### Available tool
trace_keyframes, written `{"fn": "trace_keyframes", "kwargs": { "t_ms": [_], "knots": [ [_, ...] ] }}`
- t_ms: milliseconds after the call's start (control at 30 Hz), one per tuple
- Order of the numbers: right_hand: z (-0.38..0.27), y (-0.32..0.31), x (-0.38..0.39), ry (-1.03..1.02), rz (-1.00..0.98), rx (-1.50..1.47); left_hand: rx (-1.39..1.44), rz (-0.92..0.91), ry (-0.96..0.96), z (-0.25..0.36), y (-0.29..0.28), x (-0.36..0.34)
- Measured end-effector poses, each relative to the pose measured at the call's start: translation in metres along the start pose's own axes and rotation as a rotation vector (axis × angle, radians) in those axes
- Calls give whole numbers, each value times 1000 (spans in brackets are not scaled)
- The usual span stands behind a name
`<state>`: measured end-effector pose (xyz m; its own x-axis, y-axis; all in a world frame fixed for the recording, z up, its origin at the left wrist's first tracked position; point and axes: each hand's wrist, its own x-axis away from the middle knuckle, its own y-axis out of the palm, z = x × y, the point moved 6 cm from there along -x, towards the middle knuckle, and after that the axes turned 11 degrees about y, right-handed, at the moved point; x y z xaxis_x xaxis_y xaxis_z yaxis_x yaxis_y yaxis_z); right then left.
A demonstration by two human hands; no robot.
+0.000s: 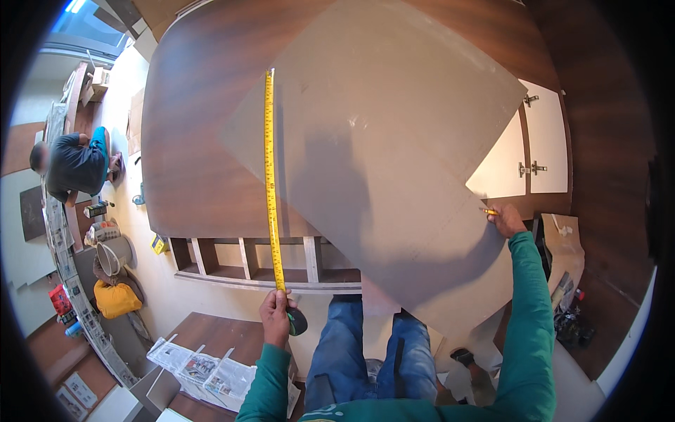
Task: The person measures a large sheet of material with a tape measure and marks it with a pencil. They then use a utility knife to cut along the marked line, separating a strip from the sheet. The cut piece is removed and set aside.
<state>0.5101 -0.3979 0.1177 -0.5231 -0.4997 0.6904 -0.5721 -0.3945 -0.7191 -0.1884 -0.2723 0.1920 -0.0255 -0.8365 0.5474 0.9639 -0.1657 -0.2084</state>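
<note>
My left hand (276, 316) grips a tape measure (298, 321) with a dark case. Its yellow blade (269, 176) is drawn out far, running away from me over the left corner of a large grey-brown board (394, 133). At the board's right edge my right hand (508, 220) closes around a thin yellow marking tool (490, 211), likely a pencil, its tip pointing left. The board lies askew on a dark wood-grain panel (197, 126).
White cabinet doors (548, 144) with hinges lie at the right. An open wooden frame (246, 257) borders the panel's near side. Beyond it on the left, a person (81, 162) crouches near a bucket (112, 254) and a yellow bag (117, 299). Newspaper-covered boards (207, 369) stand at lower left.
</note>
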Motion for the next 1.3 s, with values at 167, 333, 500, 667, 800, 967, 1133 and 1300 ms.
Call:
{"fn": "trace_keyframes", "kwargs": {
  "t_ms": [167, 333, 500, 667, 800, 967, 1133, 1300],
  "knots": [
    [77, 32, 11, -53, 102, 232, -66, -46, -11, -17, 16, 6],
    [112, 51, 3, 38, 298, 352, -50, -49, -77, -34, 12, 12],
    [98, 104, -16, 420, 292, 316, -68, -41, -54, -45, 3, 15],
    [13, 129, -14, 337, 429, 79, -102, -34, -80, -52, -7, 17],
    [-110, 140, -3, 104, 581, -100, 2, -2, -113, -57, -12, 10],
    [-227, 166, 7, 204, 395, -108, -33, -66, -26, -51, -16, -17],
    [-275, 165, -7, 517, 136, -66, -54, -115, 25, -36, -25, -52],
    [-292, 166, -15, 604, 109, -10, -53, -138, 100, -19, -21, -94]
  ]
}}
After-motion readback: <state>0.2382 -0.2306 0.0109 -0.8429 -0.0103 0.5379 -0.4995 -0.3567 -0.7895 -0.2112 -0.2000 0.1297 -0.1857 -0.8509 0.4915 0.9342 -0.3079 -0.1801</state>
